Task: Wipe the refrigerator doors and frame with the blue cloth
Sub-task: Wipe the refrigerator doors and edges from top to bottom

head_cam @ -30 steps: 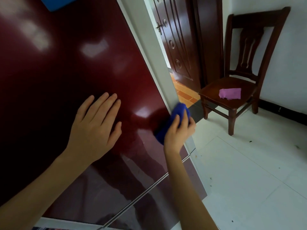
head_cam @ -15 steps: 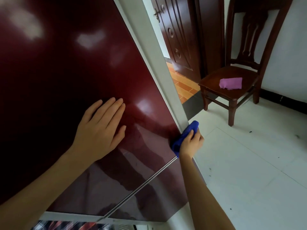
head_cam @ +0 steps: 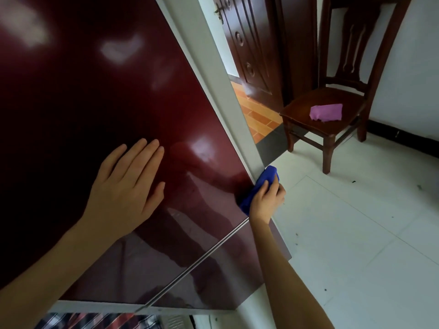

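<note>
Blue cloth [head_cam: 259, 188] sits bunched in the right hand [head_cam: 267, 201], fingers [head_cam: 273, 189] curled tight around it, pressed against the dark red refrigerator door [head_cam: 95, 91] at its right edge beside the grey frame [head_cam: 228, 91]. Left hand [head_cam: 127, 186] lies flat on the door, fingers straight and close together.

Dark wooden chair [head_cam: 332, 110] stands on white tiled floor [head_cam: 356, 233]; pink cloth [head_cam: 326, 112] lies on its seat. Carved dark door [head_cam: 251, 43] behind, left of chair.
</note>
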